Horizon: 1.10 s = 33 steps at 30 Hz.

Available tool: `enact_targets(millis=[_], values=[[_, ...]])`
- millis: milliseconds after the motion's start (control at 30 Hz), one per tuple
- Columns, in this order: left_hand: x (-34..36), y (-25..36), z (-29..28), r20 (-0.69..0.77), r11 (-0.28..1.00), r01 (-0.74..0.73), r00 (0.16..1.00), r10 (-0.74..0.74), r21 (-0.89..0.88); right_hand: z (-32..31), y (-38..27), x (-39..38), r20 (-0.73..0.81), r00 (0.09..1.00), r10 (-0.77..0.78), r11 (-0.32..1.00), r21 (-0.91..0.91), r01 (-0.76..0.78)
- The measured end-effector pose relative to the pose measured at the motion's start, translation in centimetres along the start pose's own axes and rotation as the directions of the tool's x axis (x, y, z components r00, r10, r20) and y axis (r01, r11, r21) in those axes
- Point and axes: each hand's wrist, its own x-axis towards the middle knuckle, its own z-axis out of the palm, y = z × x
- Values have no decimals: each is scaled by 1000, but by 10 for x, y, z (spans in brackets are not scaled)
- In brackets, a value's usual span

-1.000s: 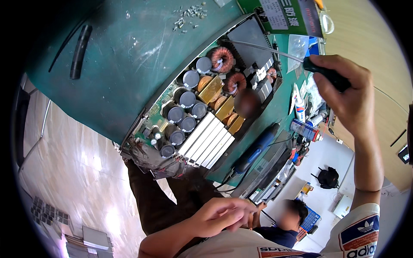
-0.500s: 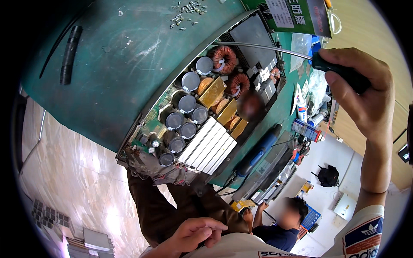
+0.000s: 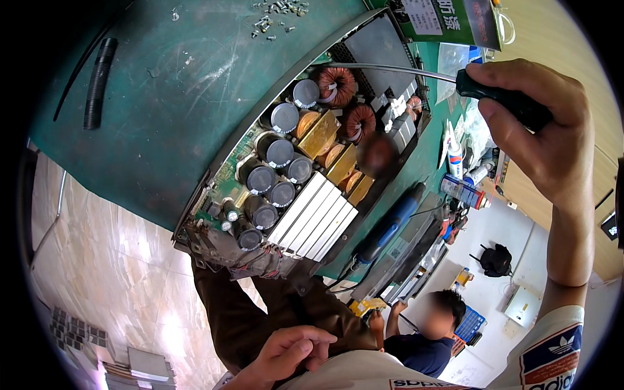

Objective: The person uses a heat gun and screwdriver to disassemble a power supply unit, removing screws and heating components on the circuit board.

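My right hand (image 3: 554, 127) is closed round the dark handle of a long screwdriver (image 3: 403, 68). Its shaft reaches left across the upper end of an open power supply unit (image 3: 227, 170), with the tip near the casing's far edge. Inside the unit are several round black capacitors (image 3: 280, 153), copper-wound coils (image 3: 337, 87), yellow-wrapped transformers (image 3: 318, 134) and white finned heat sinks (image 3: 314, 218). My left hand (image 3: 290, 351) rests low, close to my body, with curled fingers pressed together. Whatever those fingers may hold is hidden.
Loose screws (image 3: 265, 23) lie scattered on the green tabletop (image 3: 162, 104), with a black ribbed tube (image 3: 100, 84) at left. Right of the unit are a blue-and-black tool (image 3: 390, 224), a white tube (image 3: 455, 159) and a spray can (image 3: 463, 190). Another person (image 3: 426, 344) works beyond.
My right hand and the screwdriver have shifted slightly left, the tip staying near the casing's edge. My left hand stays low with its fingers curled. The whole view has shifted slightly.
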Motion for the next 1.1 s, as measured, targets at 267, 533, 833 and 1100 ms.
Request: enact_targets(millis=[267, 533, 833, 1100], values=[[2, 0, 0, -1, 1000, -16, 1000, 16, -16, 6, 0, -2, -59, 998, -22, 1000, -3, 21], [2, 1, 2, -24, 998, -58, 998, 59, 25, -5, -15, 20, 60, 992, -109, 994, -16, 110], [1, 5, 7, -5, 987, -143, 990, 144, 76, 5, -30, 17, -36, 994, 99, 995, 26, -98], [-15, -1, 6, -11, 988, -147, 989, 148, 48, 8, -34, 17, -14, 990, 139, 990, 33, -139]])
